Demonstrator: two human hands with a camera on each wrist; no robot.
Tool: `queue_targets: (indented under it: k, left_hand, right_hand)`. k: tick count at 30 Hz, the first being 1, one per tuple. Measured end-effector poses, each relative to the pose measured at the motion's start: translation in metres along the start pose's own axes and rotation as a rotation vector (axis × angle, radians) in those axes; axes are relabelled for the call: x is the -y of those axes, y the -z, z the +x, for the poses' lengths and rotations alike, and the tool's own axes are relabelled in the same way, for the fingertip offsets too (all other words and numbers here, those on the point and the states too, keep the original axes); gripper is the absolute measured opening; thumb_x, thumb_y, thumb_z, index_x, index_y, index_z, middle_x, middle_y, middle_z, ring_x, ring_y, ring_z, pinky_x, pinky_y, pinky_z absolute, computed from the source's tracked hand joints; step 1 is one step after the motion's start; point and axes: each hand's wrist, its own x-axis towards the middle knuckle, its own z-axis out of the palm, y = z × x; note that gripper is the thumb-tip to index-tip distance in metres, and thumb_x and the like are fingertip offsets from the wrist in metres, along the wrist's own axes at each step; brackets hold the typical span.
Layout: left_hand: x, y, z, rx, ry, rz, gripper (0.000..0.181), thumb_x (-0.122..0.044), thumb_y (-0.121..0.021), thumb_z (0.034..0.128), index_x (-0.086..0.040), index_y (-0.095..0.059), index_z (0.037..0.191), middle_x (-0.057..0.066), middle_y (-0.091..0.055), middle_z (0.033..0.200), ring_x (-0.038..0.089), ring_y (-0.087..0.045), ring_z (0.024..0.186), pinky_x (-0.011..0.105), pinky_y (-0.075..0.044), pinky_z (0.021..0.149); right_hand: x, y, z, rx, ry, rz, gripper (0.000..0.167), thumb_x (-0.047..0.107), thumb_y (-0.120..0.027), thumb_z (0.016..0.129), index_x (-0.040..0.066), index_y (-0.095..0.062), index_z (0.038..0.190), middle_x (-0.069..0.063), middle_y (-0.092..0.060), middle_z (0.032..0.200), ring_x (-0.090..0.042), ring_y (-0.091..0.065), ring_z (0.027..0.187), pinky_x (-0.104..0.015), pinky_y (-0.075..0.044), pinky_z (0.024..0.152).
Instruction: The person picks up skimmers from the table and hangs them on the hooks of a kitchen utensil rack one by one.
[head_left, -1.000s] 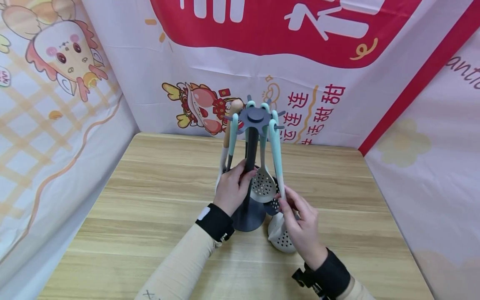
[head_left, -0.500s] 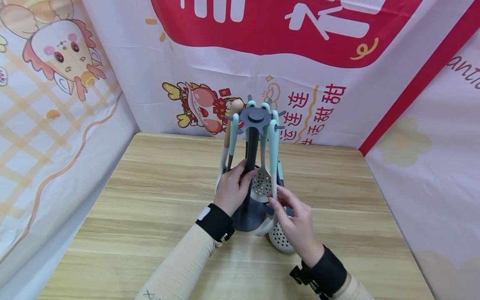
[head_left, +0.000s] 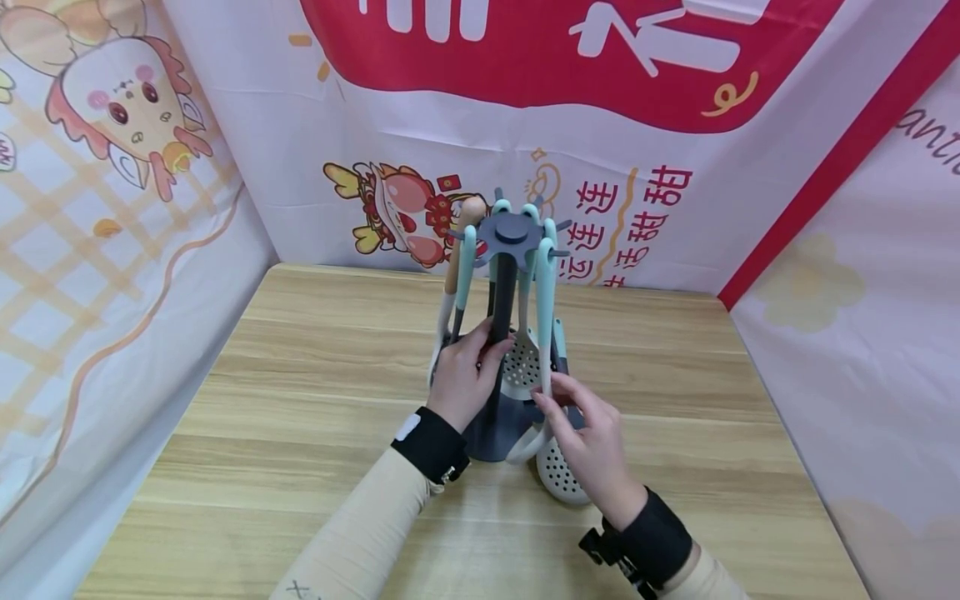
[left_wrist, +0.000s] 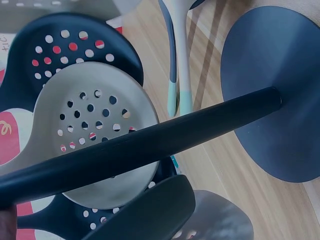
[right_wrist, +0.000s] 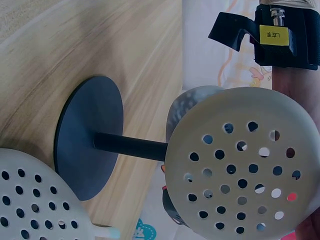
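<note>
A dark blue-grey utensil stand (head_left: 512, 236) is upright on the table, and my left hand (head_left: 465, 375) grips its post. My right hand (head_left: 588, 433) pinches the pale lower handle of a mint-and-grey skimmer (head_left: 546, 308), whose top is at one of the stand's hooks. Its perforated head (right_wrist: 242, 165) looms close in the right wrist view. Behind it hangs another grey skimmer (head_left: 521, 362), with dark perforated spoons (left_wrist: 75, 47) around it in the left wrist view. A light skimmer (head_left: 558, 475) lies on the table under my right hand.
The wooden table (head_left: 300, 500) has printed cloth walls (head_left: 825, 208) at the back and sides. A wooden-handled utensil (head_left: 461, 258) hangs at the stand's left. Beyond my right hand, a dark utensil with a mint end (head_left: 559, 346) lies behind the hanging ones.
My right hand has moved a little left, bringing the skimmer's lower end toward the stand's base, and its head has turned leftward. My left hand stays on the post.
</note>
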Motion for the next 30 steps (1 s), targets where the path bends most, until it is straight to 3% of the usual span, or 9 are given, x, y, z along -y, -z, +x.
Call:
queue_targets:
  k: [12, 19, 30]
  left_hand:
    - [-0.002, 0.0, -0.001, 0.002, 0.01, 0.023, 0.021, -0.02, -0.058, 0.1007, -0.006, -0.063, 0.116, 0.008, -0.074, 0.094, 0.019, -0.068, 0.076, 0.035, -0.052, 0.064]
    - [-0.004, 0.0, 0.0, 0.013, 0.017, 0.019, 0.024, -0.021, -0.058, 0.1009, -0.005, -0.062, 0.119, 0.009, -0.073, 0.098, 0.02, -0.067, 0.075, 0.036, -0.053, 0.064]
    - [-0.003, 0.0, 0.0, 0.017, 0.028, 0.001, 0.023, -0.021, -0.058, 0.1009, -0.005, -0.063, 0.118, 0.009, -0.073, 0.101, 0.021, -0.07, 0.081, 0.038, -0.055, 0.069]
  right_hand:
    - [-0.009, -0.005, 0.005, -0.007, -0.015, -0.063, 0.022, -0.002, -0.074, 0.084, 0.0, -0.066, 0.105, -0.008, -0.072, 0.089, -0.015, -0.063, 0.077, -0.027, -0.055, 0.069]
    - [-0.01, -0.006, 0.008, -0.002, -0.073, -0.095, 0.019, 0.006, -0.075, 0.086, 0.002, -0.067, 0.103, -0.007, -0.07, 0.088, -0.017, -0.055, 0.077, -0.029, -0.049, 0.066]
    - [-0.016, -0.007, 0.002, -0.014, -0.147, 0.02, 0.017, 0.004, -0.072, 0.089, 0.006, -0.068, 0.105, -0.004, -0.07, 0.093, -0.007, -0.057, 0.079, -0.021, -0.051, 0.07]
